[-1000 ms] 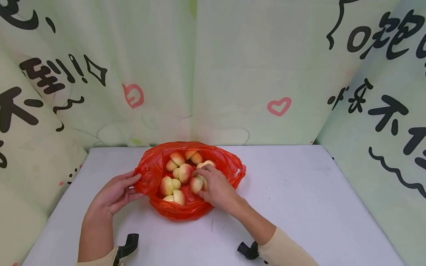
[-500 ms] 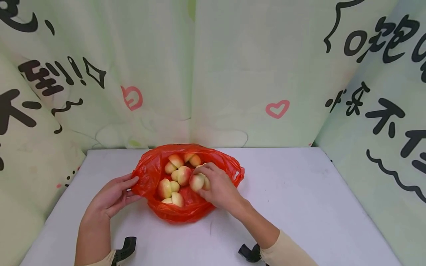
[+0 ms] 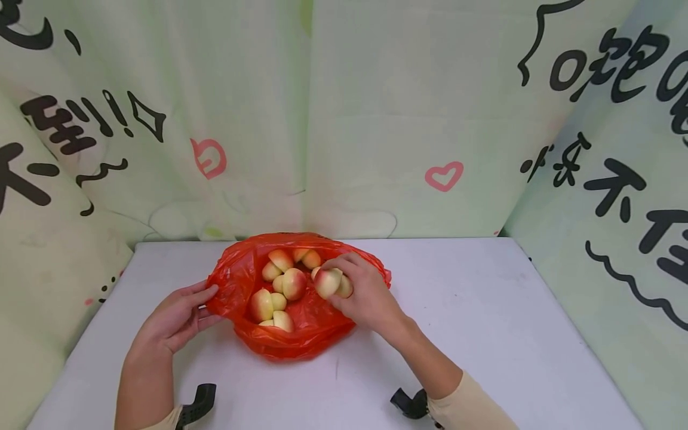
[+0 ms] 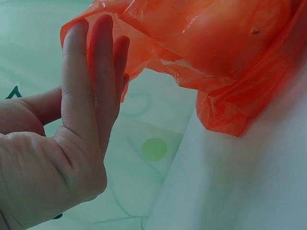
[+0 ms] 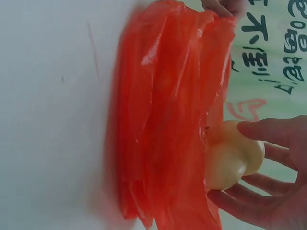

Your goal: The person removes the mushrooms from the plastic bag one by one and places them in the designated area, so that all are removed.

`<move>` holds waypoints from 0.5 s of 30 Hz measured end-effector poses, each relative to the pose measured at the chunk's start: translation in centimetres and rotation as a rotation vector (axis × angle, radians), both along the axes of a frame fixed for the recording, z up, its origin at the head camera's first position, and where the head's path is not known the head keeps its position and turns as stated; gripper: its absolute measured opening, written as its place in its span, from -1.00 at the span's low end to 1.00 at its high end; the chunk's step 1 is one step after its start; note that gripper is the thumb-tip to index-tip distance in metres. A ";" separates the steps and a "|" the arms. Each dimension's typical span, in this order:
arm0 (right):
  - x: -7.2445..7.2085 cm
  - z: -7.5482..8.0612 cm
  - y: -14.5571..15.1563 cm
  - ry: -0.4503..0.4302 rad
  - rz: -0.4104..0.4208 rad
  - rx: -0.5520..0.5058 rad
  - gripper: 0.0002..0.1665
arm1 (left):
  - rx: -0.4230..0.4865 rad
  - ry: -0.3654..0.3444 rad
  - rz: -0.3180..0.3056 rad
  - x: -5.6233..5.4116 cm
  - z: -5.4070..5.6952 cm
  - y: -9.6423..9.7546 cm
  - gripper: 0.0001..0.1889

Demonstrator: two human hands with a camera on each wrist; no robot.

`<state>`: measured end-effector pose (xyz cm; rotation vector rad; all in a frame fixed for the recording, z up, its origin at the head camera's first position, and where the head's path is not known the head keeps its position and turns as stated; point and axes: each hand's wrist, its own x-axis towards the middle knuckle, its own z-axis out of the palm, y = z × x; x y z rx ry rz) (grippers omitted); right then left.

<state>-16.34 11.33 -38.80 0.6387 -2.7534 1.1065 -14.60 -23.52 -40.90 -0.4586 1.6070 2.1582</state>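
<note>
A red plastic bag (image 3: 312, 340) lies wide-mouthed on the table, with several two-lobed, mushroom-shaped pieces inside, pale yellow with reddish blush, such as one piece (image 3: 294, 283) in the middle. My left hand (image 3: 174, 319) pinches the bag's left rim between thumb and fingers; in the left wrist view its fingers (image 4: 76, 81) extend along the red film. Over the right part of the bag, my right hand (image 3: 368, 295) grips one mushroom-shaped piece (image 3: 329, 283). The right wrist view shows this piece (image 5: 225, 163) at the bag's edge, between thumb and fingers.
The white table (image 3: 484, 334) extends to both sides and in front of the bag. A pale green curtain (image 3: 365, 149) with black writing and pink drawings stands behind and on both sides. Black wrist mounts (image 3: 199, 406) sit on the forearms.
My right hand has raised its mushroom-shaped piece and drawn it slightly up and right, away from the others. My left hand keeps its hold on the bag. The head view has shifted slightly.
</note>
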 end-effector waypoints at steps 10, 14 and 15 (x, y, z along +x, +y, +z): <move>-0.7 1.2 2.6 0.073 -0.026 -0.069 -0.47 | -0.024 0.001 0.000 0.0 -0.1 0.0 -0.24; -1.0 1.4 3.6 0.096 -0.056 -0.092 -0.46 | -0.026 0.004 -0.001 0.0 -0.2 0.0 -0.25; -1.1 1.5 3.8 0.099 -0.067 -0.099 -0.46 | -0.026 0.006 -0.001 0.0 -0.2 0.0 -0.25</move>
